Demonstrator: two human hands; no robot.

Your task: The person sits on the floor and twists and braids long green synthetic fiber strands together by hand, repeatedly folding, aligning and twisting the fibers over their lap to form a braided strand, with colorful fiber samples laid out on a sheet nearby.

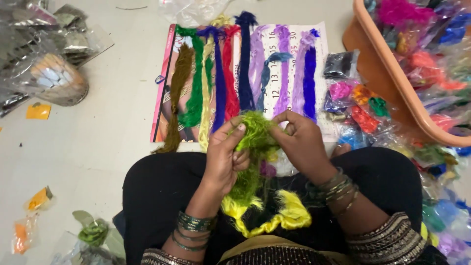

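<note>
A tangled bundle of lime-green thread [255, 137] is held up over my lap between both hands. My left hand [226, 156] grips its left side with thumb and fingers. My right hand [300, 142] pinches its right side. A yellow thread skein [289, 215] lies on my black-clothed lap below. Beyond my hands, several thread skeins [245, 73] in brown, green, yellow, red, blue and purple lie side by side on a calendar sheet [324, 49] on the floor.
An orange plastic basket [392, 68] full of bagged coloured threads stands at the right. Loose thread packets [358, 105] lie beside it. Clear plastic bags [44, 49] pile at the top left. Small packets [93, 233] lie on the floor at the bottom left.
</note>
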